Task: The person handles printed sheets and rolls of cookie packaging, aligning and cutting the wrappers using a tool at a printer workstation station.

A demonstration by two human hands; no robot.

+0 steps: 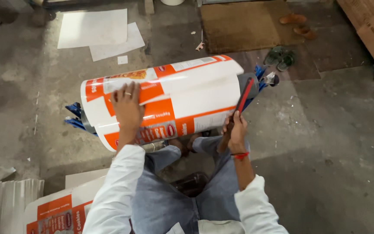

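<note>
Nearest the camera: the seated person's white sleeves [117, 190] and blue jeans [174, 203]. In front of the knees, 1 large roll of printed white-and-orange film [169, 97] lies horizontally on a blue stand [75, 118], ends pointing left and right. The left hand [127, 109] rests flat on the roll's upper left surface, fingers spread, gripping nothing. The right hand [236, 130], a red band at its wrist, is clenched around a red-and-black tool [241, 102] set against the roll's right end. On the concrete floor: white sheets [96, 32] beyond the roll, a brown mat [243, 26], 2 pairs of sandals [288, 39], and a printed sheet [55, 214] at lower left.
</note>
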